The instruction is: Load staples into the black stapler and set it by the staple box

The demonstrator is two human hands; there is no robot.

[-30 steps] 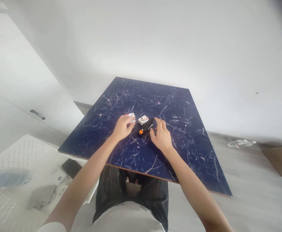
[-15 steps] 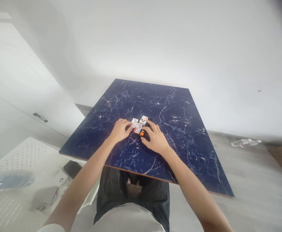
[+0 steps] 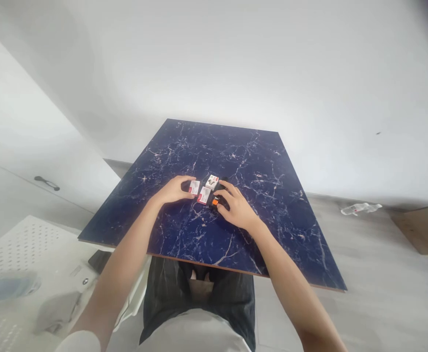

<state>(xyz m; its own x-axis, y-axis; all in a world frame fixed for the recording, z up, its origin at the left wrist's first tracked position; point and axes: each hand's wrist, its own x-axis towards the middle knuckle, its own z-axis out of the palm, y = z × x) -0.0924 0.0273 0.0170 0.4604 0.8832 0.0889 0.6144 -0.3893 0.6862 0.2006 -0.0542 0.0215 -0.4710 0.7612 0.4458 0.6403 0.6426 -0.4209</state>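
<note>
My left hand grips a small white-and-red box between thumb and fingers, at the left end of a little cluster on the blue table. Just right of it lies a second white-and-red box. Behind that sits a white box with a black picture on top. My right hand curls around the right side of the cluster, its thumb and fingers about a small black-and-orange box. Its upper fingertips are close to the white box with the picture. Some dark shape behind those fingers is partly hidden.
The blue marbled table has its near edge at my waist. A white perforated surface at lower left holds a plastic bottle, a dark flat object and a grey pouch. Clear plastic and a cardboard box are on the floor.
My left hand has moved slightly left with its box, now set apart from the second one, and its fingers are wrapped around it. My right hand stays by the black-and-orange box. The view has shifted slightly.
</note>
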